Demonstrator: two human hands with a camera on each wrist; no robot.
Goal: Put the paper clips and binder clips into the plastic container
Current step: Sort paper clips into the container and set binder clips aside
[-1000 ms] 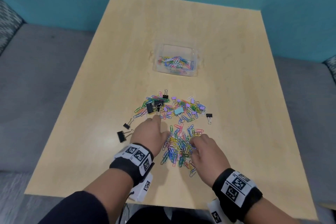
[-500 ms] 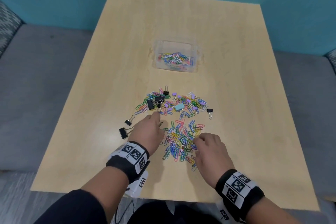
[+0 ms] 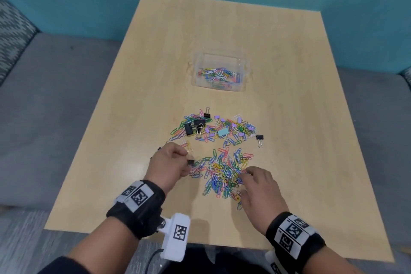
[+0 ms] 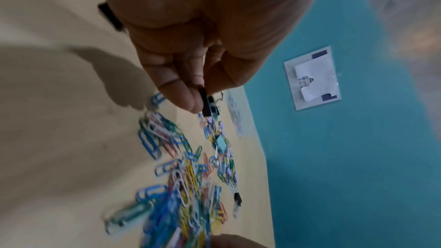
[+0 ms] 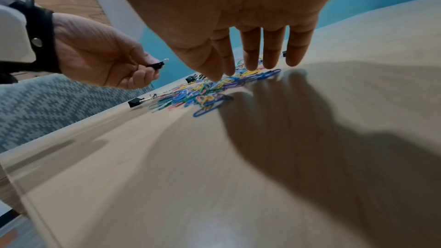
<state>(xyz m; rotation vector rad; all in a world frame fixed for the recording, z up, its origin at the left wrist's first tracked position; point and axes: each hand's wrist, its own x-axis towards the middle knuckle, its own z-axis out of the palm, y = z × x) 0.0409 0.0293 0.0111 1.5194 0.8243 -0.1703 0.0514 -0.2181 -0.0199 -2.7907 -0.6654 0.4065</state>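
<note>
My left hand (image 3: pixel 185 161) pinches a small black binder clip (image 3: pixel 190 162) between thumb and fingers, a little above the table beside the near pile; the left wrist view shows the same binder clip (image 4: pixel 205 104). My right hand (image 3: pixel 245 176) hovers with straight fingers (image 5: pixel 250 57) over the right side of the near pile of coloured paper clips (image 3: pixel 224 173). A farther pile (image 3: pixel 213 129) mixes paper clips with black, purple and light-blue binder clips. The clear plastic container (image 3: pixel 244 66) stands beyond it, with paper clips inside.
A lone black binder clip (image 3: pixel 259 138) lies right of the far pile. Another black binder clip (image 5: pixel 134 101) lies on the table under my left hand. The wooden table (image 3: pixel 311 118) meets a teal wall at the back, with grey seating on both sides.
My left hand has picked a black binder clip up from the table's left side and lifted it. My right hand has uncurled its fingers and shifted slightly right over the near pile.
</note>
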